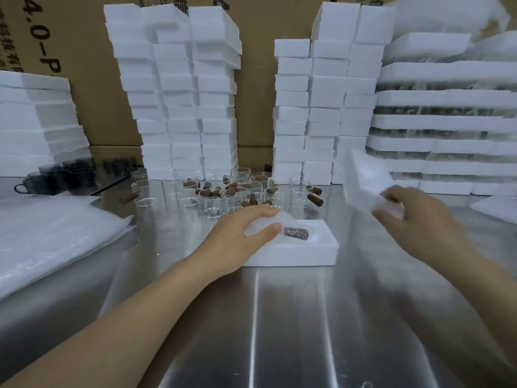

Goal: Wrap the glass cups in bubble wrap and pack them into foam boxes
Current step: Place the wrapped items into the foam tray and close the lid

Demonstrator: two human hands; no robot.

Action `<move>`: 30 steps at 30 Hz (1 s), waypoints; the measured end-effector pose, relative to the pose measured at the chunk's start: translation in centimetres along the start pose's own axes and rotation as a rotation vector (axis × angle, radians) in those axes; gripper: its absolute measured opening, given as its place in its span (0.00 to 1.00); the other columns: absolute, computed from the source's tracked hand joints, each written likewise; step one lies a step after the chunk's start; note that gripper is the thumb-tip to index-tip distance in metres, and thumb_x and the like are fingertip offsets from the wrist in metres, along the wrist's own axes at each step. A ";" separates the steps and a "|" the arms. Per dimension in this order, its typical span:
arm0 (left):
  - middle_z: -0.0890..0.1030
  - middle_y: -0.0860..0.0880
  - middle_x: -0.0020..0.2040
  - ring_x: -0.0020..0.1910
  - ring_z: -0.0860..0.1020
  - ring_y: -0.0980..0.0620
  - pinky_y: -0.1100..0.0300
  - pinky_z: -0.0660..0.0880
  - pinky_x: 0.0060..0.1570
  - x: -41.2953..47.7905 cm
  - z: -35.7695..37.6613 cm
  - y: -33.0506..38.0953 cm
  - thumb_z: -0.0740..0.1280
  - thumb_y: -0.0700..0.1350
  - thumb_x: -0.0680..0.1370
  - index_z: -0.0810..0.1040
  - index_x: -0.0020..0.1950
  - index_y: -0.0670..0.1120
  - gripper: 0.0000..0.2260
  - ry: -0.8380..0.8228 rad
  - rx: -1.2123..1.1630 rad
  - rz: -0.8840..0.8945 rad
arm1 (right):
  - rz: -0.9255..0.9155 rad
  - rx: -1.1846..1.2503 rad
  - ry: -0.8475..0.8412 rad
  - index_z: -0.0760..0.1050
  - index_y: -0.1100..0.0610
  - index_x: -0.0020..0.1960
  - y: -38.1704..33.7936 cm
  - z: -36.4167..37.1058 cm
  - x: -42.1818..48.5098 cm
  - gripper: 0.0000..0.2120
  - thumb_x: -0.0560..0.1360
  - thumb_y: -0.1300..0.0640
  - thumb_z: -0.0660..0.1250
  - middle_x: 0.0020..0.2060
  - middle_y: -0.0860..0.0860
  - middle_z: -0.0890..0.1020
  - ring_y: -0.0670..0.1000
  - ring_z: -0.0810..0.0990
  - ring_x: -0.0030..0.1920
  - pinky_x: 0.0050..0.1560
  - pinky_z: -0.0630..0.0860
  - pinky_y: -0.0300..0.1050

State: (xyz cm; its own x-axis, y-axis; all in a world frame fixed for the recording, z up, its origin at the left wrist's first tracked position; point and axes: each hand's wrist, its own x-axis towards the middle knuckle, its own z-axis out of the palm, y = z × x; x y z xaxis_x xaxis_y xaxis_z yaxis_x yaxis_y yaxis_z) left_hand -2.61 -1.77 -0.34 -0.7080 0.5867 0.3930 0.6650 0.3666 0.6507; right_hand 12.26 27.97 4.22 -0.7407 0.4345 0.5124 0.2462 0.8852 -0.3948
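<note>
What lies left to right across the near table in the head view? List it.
Bubble wrap sheets → open foam box → right hand holding a foam piece.

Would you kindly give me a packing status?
Left hand holds wrapped cup in foam box. Right hand grips foam lid, raised. Only left hand over box.

Steel table lay open at 6 o'clock; glass cups, foam stacks blocked 12; bubble wrap crowded 9.
</note>
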 end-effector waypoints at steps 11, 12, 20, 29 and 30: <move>0.62 0.72 0.79 0.77 0.64 0.69 0.65 0.64 0.69 -0.1 -0.5 1.4 0.82 0.64 0.69 0.46 0.80 0.78 0.53 0.196 -0.178 0.104 | 0.150 1.521 -0.404 0.72 0.55 0.48 -6.1 -0.2 -2.4 0.04 0.81 0.56 0.62 0.36 0.48 0.71 0.47 0.61 0.27 0.30 0.62 0.40; 0.64 0.70 0.79 0.77 0.65 0.67 0.63 0.66 0.68 -0.1 -0.7 1.6 0.82 0.66 0.68 0.48 0.80 0.78 0.53 0.216 -0.203 0.111 | 0.208 1.571 -0.456 0.71 0.56 0.49 -6.0 0.0 -2.4 0.04 0.81 0.56 0.62 0.35 0.48 0.70 0.47 0.59 0.27 0.29 0.61 0.40; 0.70 0.76 0.70 0.70 0.71 0.71 0.64 0.72 0.63 -0.2 -1.4 2.3 0.80 0.69 0.67 0.62 0.76 0.76 0.42 0.265 -0.232 0.152 | 0.419 1.853 -0.567 0.74 0.54 0.40 -5.2 0.7 -1.9 0.10 0.79 0.60 0.61 0.34 0.45 0.68 0.45 0.58 0.26 0.29 0.59 0.39; 0.76 0.69 0.66 0.67 0.75 0.66 0.65 0.74 0.59 -0.4 -1.9 1.9 0.76 0.75 0.67 0.69 0.74 0.69 0.38 0.283 -0.226 0.144 | 0.491 1.546 -0.458 0.81 0.53 0.46 -5.5 1.8 -1.9 0.05 0.78 0.52 0.70 0.35 0.47 0.71 0.47 0.65 0.28 0.26 0.66 0.40; 0.76 0.68 0.66 0.66 0.75 0.65 0.62 0.75 0.60 -0.4 -1.9 1.6 0.75 0.76 0.65 0.69 0.73 0.69 0.39 0.267 -0.199 0.124 | 0.503 1.434 -0.405 0.82 0.52 0.50 -5.3 2.0 -1.9 0.08 0.78 0.48 0.71 0.36 0.47 0.73 0.48 0.68 0.29 0.26 0.67 0.40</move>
State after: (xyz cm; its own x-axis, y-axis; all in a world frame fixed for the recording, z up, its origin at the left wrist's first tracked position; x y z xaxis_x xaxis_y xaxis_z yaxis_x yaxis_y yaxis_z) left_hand -1.77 -2.80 1.77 -0.6797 0.3989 0.6155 0.7088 0.1415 0.6910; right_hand 11.09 22.08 3.80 -0.9384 0.3444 -0.0271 -0.0910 -0.3220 -0.9424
